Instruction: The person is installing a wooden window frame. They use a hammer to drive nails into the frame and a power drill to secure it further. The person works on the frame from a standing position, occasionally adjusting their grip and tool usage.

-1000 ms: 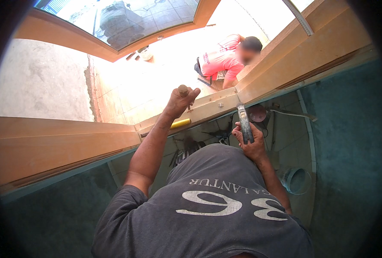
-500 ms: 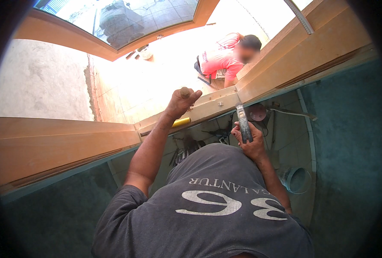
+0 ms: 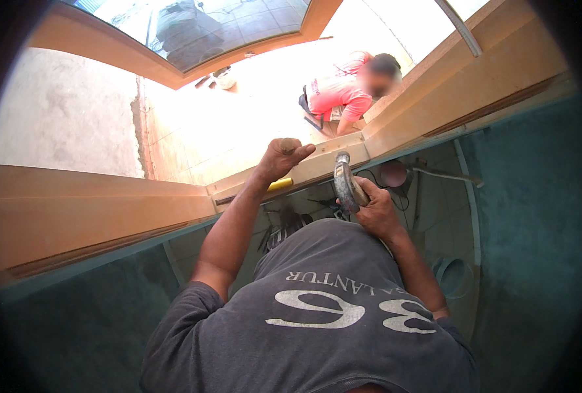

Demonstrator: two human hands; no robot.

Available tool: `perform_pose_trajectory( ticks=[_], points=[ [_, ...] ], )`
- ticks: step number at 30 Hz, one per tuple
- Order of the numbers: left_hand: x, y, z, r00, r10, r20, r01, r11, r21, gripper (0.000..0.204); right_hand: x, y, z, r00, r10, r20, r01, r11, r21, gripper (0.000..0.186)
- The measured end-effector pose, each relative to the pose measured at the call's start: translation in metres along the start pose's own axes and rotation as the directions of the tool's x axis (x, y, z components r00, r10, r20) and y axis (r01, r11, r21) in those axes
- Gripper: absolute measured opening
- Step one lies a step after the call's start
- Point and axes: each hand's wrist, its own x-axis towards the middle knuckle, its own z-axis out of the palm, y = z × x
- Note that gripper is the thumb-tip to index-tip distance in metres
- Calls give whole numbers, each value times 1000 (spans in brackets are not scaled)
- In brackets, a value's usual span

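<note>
My left hand (image 3: 284, 160) is closed in a fist above the wooden sill (image 3: 317, 165) of the frame. The round, brownish butt of a handle (image 3: 288, 145) shows at the top of that fist; the tool's other end is hidden. To its right my right hand (image 3: 377, 211) grips a claw hammer (image 3: 349, 187). The hammer's face points toward the sill and its curved claw toward my body. Its handle is mostly hidden by the hand. A yellow-handled tool (image 3: 280, 185) with a dark shaft lies on the sill, partly behind my left forearm.
Beyond the sill a person in a pink shirt (image 3: 333, 95) crouches beside the frame's right post (image 3: 461, 85). A glazed wooden sash (image 3: 238, 49) stands open at the upper left. Below on my side are a bucket (image 3: 453, 277), a pinkish round object (image 3: 393, 173) and several tools.
The hammer has swung left and turned, so its claw now shows, with my right hand moving slightly left. My left hand stays nearly in place.
</note>
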Motion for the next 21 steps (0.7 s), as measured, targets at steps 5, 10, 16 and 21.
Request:
perform_pose_trajectory(
  ticks=[5,10,16,21],
  points=[
    [-6,-5,3,998,-14,-67,12,1000,-25,53,5,-3,5,998,-48,45,47,999,16,35],
    [-19,-9,9,976,16,-219,-49,988,-146,49,3,-2,7,998,-66,25,67,997,-34,33],
    [-14,-4,10,978,9,-209,-29,996,-90,51,-3,3,6,999,-31,14,31,999,6,35],
    [5,6,10,990,-81,-112,82,997,3,56,-4,9,5,1000,-20,8,20,1000,17,33]
  ],
)
